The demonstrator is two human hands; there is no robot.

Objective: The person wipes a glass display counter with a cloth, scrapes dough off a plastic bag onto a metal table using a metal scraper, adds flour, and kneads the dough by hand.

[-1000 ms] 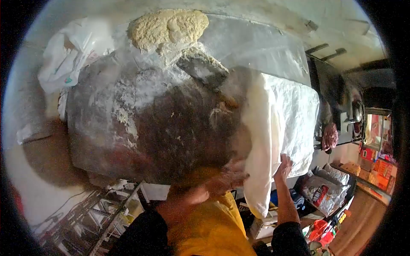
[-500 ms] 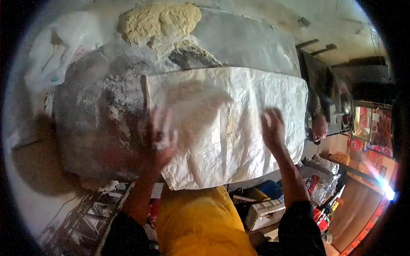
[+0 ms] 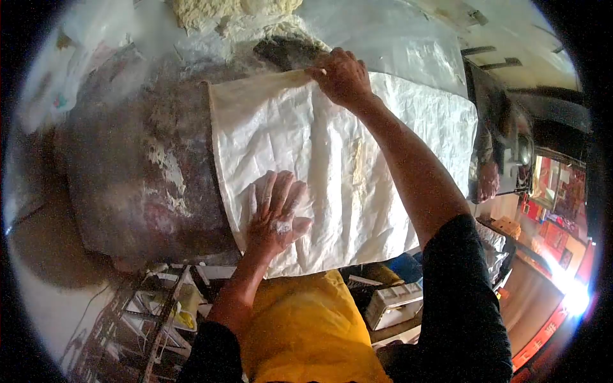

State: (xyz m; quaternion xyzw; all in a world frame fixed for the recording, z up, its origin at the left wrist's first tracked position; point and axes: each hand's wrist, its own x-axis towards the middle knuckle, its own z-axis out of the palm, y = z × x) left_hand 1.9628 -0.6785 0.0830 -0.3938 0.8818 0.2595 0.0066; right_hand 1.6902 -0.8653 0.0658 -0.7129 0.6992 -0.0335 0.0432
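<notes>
Item: white sheet [image 3: 332,166], mostly spread; I noted left hand [image 3: 276,214] flat, open; right hand [image 3: 341,76] apparently pinching its unsmoothed far edge.

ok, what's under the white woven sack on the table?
The crinkled white woven sack lies spread over the dark flour-dusted tabletop, which shows at its left. The left hand presses flat on it; the right hand pinches its far edge. Anything beneath is covered.

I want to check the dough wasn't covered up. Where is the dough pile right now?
In the head view the dough pile lies at the table's far edge, top centre, uncovered beyond the white sheet, just past the right hand gripping the sheet's far edge.
</notes>
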